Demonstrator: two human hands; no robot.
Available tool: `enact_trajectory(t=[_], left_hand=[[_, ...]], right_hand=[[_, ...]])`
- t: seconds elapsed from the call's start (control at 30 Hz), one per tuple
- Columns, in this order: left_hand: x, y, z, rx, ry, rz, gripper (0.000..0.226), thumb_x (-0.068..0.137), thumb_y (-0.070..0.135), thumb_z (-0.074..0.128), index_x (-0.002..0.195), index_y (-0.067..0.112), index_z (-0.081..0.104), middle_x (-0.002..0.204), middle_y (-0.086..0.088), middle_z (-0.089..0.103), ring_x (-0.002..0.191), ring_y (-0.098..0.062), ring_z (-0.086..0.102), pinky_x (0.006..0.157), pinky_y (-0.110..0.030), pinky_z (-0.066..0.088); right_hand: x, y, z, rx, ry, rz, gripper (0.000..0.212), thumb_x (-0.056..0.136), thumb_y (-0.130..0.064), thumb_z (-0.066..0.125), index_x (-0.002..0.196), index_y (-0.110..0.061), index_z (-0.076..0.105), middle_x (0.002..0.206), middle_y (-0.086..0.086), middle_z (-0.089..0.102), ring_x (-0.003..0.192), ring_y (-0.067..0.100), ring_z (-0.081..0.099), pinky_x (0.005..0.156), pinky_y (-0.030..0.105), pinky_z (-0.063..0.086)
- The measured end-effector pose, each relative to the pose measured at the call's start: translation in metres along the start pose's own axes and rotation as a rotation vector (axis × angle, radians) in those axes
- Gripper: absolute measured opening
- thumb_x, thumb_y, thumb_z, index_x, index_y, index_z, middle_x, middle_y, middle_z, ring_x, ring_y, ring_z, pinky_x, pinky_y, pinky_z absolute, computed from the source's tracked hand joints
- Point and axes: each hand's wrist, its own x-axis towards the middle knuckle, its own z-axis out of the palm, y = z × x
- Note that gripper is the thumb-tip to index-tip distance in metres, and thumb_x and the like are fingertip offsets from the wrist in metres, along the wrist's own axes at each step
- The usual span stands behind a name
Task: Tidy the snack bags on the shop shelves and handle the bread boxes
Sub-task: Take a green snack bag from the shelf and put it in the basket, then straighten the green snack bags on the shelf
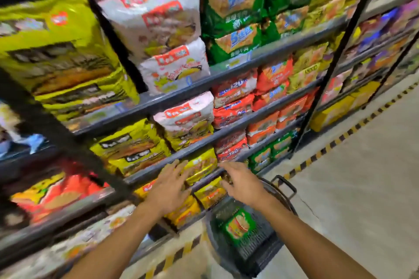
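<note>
A yellow snack bag (200, 166) is seen at the front edge of a low shelf (158, 171), between yellow-black bags to its left and red bags to its right. The left hand (169, 184) is laid against it with fingers spread, gripping nothing. The right hand (241, 184) is held just beside it, fingers loosely extended, empty. A dark basket (260, 253) holding a green packet (240, 225) is set on the floor below.
</note>
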Motion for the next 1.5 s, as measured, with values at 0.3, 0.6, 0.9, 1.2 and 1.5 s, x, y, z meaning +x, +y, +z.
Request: enact_trajectory(t=[0.3,0.6,0.9,1.2,1.5], left_hand=[[-0.230,-0.092,-0.011,-0.001,0.121,-0.360,0.064,0.084,0.051,0.052,0.134,0.015,0.067,0.140,-0.012,0.063,0.124,-0.040,0.063,0.099,-0.057,0.054],[-0.504,-0.174,-0.062,0.013,0.188,-0.777,0.091,0.085,0.071,0.010,0.161,0.026,0.030,0.171,-0.003,0.019,0.158,-0.034,0.012,0.129,-0.049,0.010],[-0.643,-0.243,-0.115,0.136,0.336,-0.910,0.079,0.093,0.066,0.024,0.156,0.023,0.042,0.166,-0.007,0.033,0.154,-0.035,0.027,0.123,-0.050,0.026],[-0.677,-0.319,-0.143,0.190,0.326,-0.929,0.076,0.097,0.063,0.030,0.163,0.026,0.022,0.172,-0.003,0.015,0.159,-0.029,0.009,0.129,-0.044,0.009],[-0.676,-0.437,-0.157,0.338,0.351,-0.820,0.067,0.093,0.058,0.038,0.148,0.023,0.053,0.157,-0.004,0.048,0.146,-0.030,0.044,0.117,-0.048,0.041]], right_hand=[[0.022,-0.215,0.069,-0.114,-0.074,-0.459,0.057,0.100,-0.037,0.063,0.152,-0.020,0.048,0.154,0.004,0.051,0.145,0.024,0.042,0.120,0.030,0.027],[-0.016,-0.481,0.136,-0.151,-0.039,-0.875,0.055,0.101,-0.044,0.058,0.152,-0.023,0.049,0.154,-0.002,0.050,0.145,0.021,0.041,0.121,0.039,0.034],[-0.035,-0.652,0.135,-0.130,-0.035,-0.936,0.056,0.102,-0.046,0.059,0.153,-0.028,0.045,0.156,-0.005,0.047,0.147,0.019,0.036,0.119,0.041,0.036],[-0.007,-0.736,0.147,-0.138,-0.040,-0.931,0.061,0.105,-0.049,0.054,0.159,-0.029,0.034,0.163,-0.003,0.037,0.150,0.020,0.033,0.118,0.042,0.035],[0.085,-0.806,0.197,0.052,-0.046,-0.860,0.076,0.101,-0.048,0.060,0.163,-0.025,0.023,0.166,-0.002,0.033,0.151,0.022,0.032,0.119,0.039,0.035]])
